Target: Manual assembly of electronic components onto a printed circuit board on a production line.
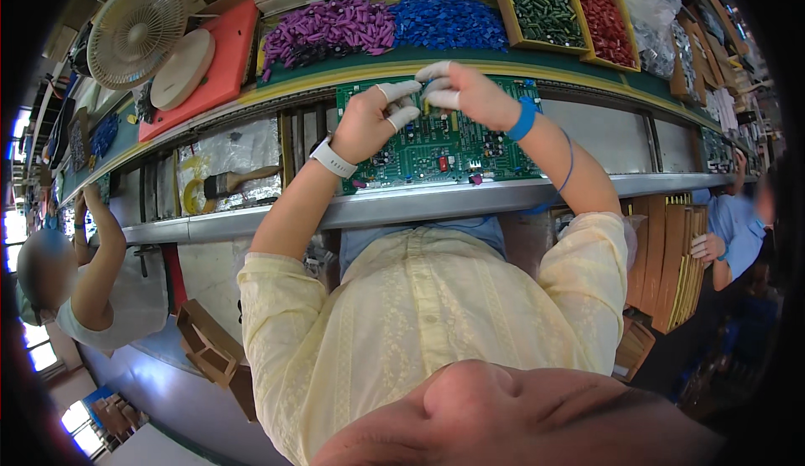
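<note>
Head view: green circuit board (pixel 440 143) lies flat on desk (pixel 402 202) rail. Both hands meet over its far edge, left hand (pixel 373 122) and right hand (pixel 470 95) pinching small blue part, fingertips capped white. Purple components (pixel 331 30) and blue components (pixel 449 21) piled beyond.

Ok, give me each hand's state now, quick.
Left hand: fingers curled over the green circuit board; grip cannot be told.
Right hand: fingers pinched at the board; contents cannot be told.

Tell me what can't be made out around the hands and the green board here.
Head view only:
- Whatever the left hand and right hand pinch: hidden by the white-capped fingertips.
- Green circuit board: its parts are too small to identify.
- Its upper middle: covered by both hands.
</note>
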Demonstrator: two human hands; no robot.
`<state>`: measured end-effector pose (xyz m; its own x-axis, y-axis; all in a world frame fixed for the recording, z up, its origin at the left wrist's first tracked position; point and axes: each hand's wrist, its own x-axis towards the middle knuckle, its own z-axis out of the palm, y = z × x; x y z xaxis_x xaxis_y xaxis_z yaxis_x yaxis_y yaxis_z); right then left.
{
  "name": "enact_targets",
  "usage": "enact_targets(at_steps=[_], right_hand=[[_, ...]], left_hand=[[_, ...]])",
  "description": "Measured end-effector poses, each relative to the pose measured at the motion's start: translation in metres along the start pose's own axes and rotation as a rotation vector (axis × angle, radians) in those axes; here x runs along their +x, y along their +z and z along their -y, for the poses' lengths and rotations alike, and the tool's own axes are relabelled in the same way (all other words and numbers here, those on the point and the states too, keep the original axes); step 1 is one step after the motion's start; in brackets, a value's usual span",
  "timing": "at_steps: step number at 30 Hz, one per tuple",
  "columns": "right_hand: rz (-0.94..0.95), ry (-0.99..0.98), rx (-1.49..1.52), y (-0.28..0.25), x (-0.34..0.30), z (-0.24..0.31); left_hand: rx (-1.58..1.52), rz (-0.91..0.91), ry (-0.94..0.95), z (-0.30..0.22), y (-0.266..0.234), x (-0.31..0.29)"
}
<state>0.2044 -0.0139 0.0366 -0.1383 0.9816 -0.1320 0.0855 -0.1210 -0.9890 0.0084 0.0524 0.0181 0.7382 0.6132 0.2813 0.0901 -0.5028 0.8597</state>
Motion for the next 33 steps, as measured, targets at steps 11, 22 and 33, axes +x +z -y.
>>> enact_targets(at_steps=[11, 22, 33], right_hand=[[0.008, 0.136, 0.081, 0.034, 0.014, -0.014], [0.035, 0.062, -0.209, 0.036, 0.002, -0.015], [0.033, -0.219, -0.75, 0.041, 0.0, -0.022]], left_hand=[[0.028, 0.016, -0.207, 0.008, -0.015, -0.027], [0.336, 0.106, -0.159, 0.016, -0.025, -0.047], [0.418, 0.085, -0.1, 0.023, -0.015, -0.05]])
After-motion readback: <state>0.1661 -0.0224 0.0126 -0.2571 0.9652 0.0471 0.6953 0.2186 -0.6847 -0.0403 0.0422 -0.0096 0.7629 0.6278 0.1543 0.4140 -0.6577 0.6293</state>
